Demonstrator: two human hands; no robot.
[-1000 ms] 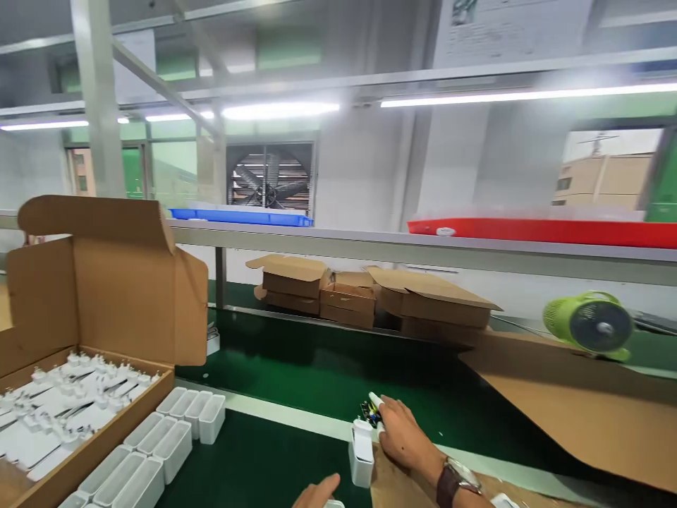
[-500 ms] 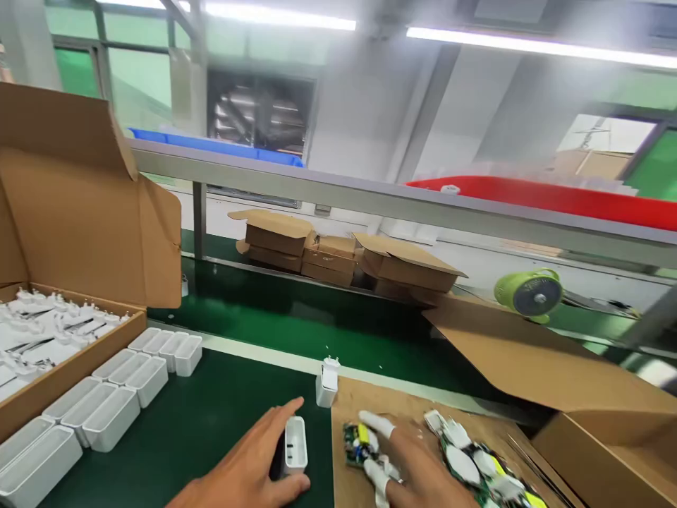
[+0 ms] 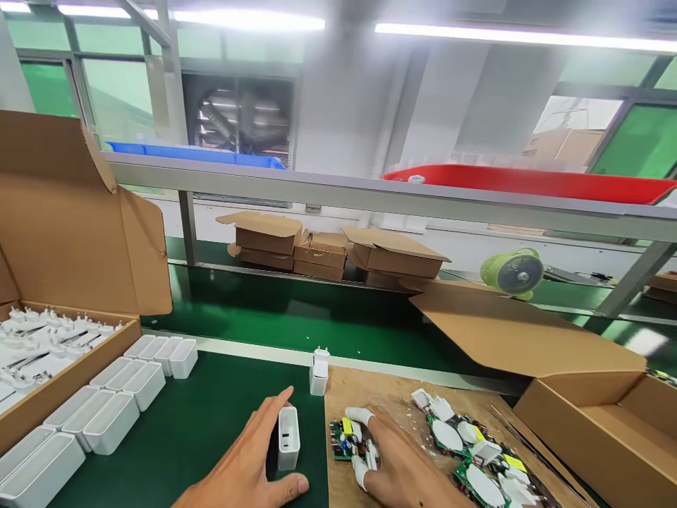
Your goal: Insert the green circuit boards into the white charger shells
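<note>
My left hand [image 3: 251,455] rests at the green mat with thumb and forefinger spread. Between them stands a white charger housing [image 3: 288,437], its open end up and two dark slots visible inside; I see no firm grip on it. On the wooden board, my right hand [image 3: 388,458] has white finger cots on thumb and forefinger, which pinch a small circuit board [image 3: 343,439] with a yellow-wrapped component. Its right part is hidden by the fingers. A white plug piece [image 3: 319,370] sits upright on a white block near the wooden board's far left corner.
White housings [image 3: 111,423] stand in rows at left, beside a carton of white plug parts [image 3: 47,346]. More circuit boards [image 3: 470,451] lie right on the wooden board [image 3: 391,384], near long tweezers [image 3: 534,448]. An open carton [image 3: 592,430] and a green fan [image 3: 512,271] are further right.
The camera view has turned slightly and levelled. My right fingers have drawn in around the circuit board, which lies in about the same place. My left hand stays beside the housing.
</note>
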